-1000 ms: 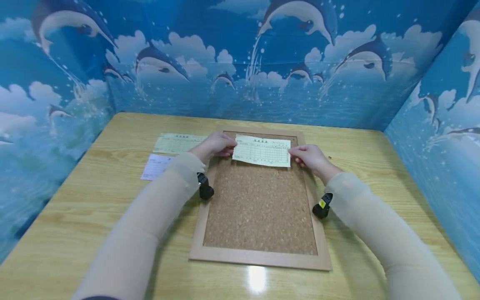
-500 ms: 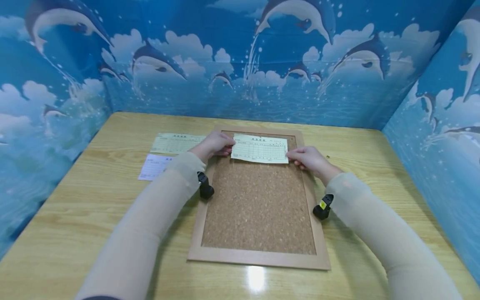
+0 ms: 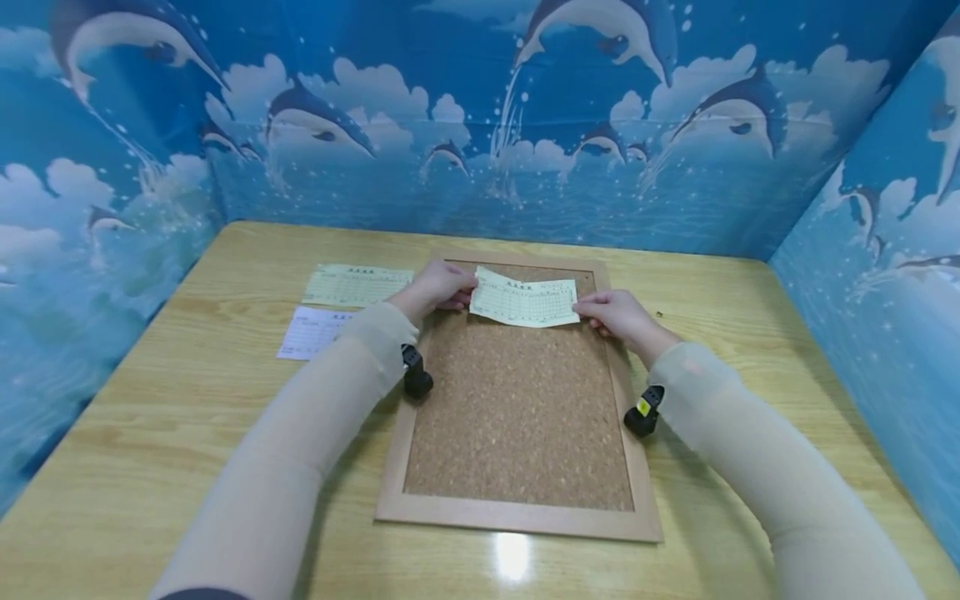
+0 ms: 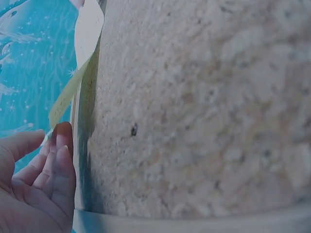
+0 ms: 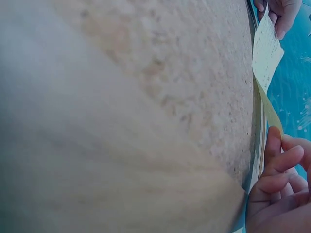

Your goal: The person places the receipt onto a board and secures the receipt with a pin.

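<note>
A pale green printed form slip (image 3: 525, 302) spans the upper part of a wood-framed cork board (image 3: 517, 417), sagging in the middle with both ends raised. My left hand (image 3: 442, 287) pinches its left end between thumb and fingers. At the other end my right hand (image 3: 622, 317) pinches the right edge. In the left wrist view the left hand (image 4: 41, 179) holds the curved slip (image 4: 70, 92) just off the cork. The right wrist view has the right hand (image 5: 284, 184) gripping the slip (image 5: 266, 53) by its near end.
Left of the board, a second green slip (image 3: 352, 285) and a white-lilac slip (image 3: 311, 332) lie on the wooden table (image 3: 187, 400). The left forearm partly covers the lilac one. A tiny dark object (image 3: 659, 314) lies right of the board. Dolphin-printed curtains (image 3: 480, 183) enclose the table.
My left hand has shifted slightly right, closer to the right hand. The slip, nearly flat before, now bows down in the middle. The right hand has hardly moved.
</note>
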A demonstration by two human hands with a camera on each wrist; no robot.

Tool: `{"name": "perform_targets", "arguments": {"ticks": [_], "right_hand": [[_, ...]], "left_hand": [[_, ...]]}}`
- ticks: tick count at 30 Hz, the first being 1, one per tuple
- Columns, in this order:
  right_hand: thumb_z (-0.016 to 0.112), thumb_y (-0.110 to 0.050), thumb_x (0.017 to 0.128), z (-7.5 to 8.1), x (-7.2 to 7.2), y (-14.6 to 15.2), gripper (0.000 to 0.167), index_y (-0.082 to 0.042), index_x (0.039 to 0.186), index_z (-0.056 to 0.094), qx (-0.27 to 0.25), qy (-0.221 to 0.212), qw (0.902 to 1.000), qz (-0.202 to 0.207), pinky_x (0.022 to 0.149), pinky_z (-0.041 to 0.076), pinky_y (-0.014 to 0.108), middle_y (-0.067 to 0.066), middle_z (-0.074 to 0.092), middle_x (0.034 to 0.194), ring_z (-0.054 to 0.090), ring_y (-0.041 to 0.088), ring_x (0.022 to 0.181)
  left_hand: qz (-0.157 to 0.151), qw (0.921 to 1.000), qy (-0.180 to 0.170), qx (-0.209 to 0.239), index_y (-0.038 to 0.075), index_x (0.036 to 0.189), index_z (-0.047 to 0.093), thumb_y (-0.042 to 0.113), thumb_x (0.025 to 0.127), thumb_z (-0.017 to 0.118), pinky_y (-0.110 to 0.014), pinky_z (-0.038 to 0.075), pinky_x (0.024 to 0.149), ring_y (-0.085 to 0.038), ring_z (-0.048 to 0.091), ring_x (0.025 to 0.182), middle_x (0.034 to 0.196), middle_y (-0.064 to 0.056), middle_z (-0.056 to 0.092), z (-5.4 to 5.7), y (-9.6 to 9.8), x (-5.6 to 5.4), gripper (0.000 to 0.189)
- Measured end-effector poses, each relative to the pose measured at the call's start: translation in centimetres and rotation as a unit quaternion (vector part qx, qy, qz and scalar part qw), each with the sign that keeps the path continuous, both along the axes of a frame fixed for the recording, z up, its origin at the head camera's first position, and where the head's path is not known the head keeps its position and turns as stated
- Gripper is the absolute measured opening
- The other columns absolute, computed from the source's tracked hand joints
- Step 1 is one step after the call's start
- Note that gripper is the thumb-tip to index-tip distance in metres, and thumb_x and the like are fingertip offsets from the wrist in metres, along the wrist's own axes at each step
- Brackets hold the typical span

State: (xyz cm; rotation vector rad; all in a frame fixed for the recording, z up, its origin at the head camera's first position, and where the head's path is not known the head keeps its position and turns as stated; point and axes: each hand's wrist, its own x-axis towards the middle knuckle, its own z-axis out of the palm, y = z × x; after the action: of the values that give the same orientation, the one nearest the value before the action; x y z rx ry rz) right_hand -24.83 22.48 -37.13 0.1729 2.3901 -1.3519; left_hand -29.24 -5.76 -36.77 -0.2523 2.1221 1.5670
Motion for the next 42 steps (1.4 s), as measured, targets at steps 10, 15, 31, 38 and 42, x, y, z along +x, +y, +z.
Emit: {"name": "perform_targets", "arguments": {"ticks": [10, 15, 31, 38, 42], "right_hand": [[0.055, -0.024, 0.095, 0.0, -0.1, 0.1, 0.039, 0.002, 0.124, 0.057, 0.01, 0.002, 0.9999, -0.011, 0.056, 0.041, 0.02, -0.005, 0.055, 0.072, 0.045, 0.005, 0.058], [0.055, -0.024, 0.095, -0.1, -0.3, 0.1, 0.038, 0.001, 0.124, 0.057, 0.016, 0.003, 0.9996, -0.022, 0.057, 0.041, 0.021, -0.005, 0.055, 0.07, 0.045, 0.006, 0.059], [0.054, -0.027, 0.096, -0.1, -1.0, -0.3, 0.037, -0.004, 0.124, 0.058, 0.039, 0.009, 0.999, -0.019, 0.063, 0.042, 0.026, -0.002, 0.057, 0.076, 0.048, 0.011, 0.065], [0.053, -0.026, 0.096, -0.1, -1.2, -0.2, 0.038, -0.003, 0.126, 0.057, 0.048, 0.011, 0.9986, -0.022, 0.063, 0.042, 0.027, -0.001, 0.056, 0.078, 0.048, 0.011, 0.067], [0.053, -0.025, 0.096, -0.1, -1.1, -0.3, 0.038, -0.003, 0.126, 0.056, 0.051, 0.014, 0.9985, -0.016, 0.063, 0.042, 0.026, -0.001, 0.058, 0.078, 0.05, 0.011, 0.068]], "left_hand": [[-0.116, 0.9664, 0.138, -0.183, 0.009, 0.137, 0.047, 0.024, 0.097, 0.051, -0.033, 0.05, 0.066, -0.02, 0.06, 0.075, 0.106, -0.01, 0.063, 0.6, 1.1, 1.4, 0.044], [-0.245, 0.8707, 0.223, -0.363, 0.012, 0.149, 0.021, 0.036, 0.095, 0.052, -0.043, 0.033, 0.103, -0.029, 0.035, 0.13, 0.145, -0.018, 0.032, 1.2, 2.7, 3.4, 0.067], [-0.408, 0.7768, 0.183, -0.444, 0.029, 0.151, 0.01, 0.065, 0.09, 0.037, -0.051, 0.013, 0.11, -0.042, -0.005, 0.138, 0.155, -0.015, -0.005, 0.3, 5.2, 6.3, 0.076], [-0.414, 0.7757, 0.167, -0.446, 0.03, 0.151, 0.006, 0.067, 0.088, 0.037, -0.051, 0.012, 0.11, -0.041, -0.006, 0.138, 0.155, -0.014, -0.009, 0.4, 5.2, 6.3, 0.079], [-0.418, 0.7733, 0.157, -0.45, 0.031, 0.151, 0.005, 0.068, 0.087, 0.036, -0.051, 0.012, 0.11, -0.04, -0.004, 0.138, 0.155, -0.014, -0.008, 0.5, 5.1, 6.2, 0.08]]}}
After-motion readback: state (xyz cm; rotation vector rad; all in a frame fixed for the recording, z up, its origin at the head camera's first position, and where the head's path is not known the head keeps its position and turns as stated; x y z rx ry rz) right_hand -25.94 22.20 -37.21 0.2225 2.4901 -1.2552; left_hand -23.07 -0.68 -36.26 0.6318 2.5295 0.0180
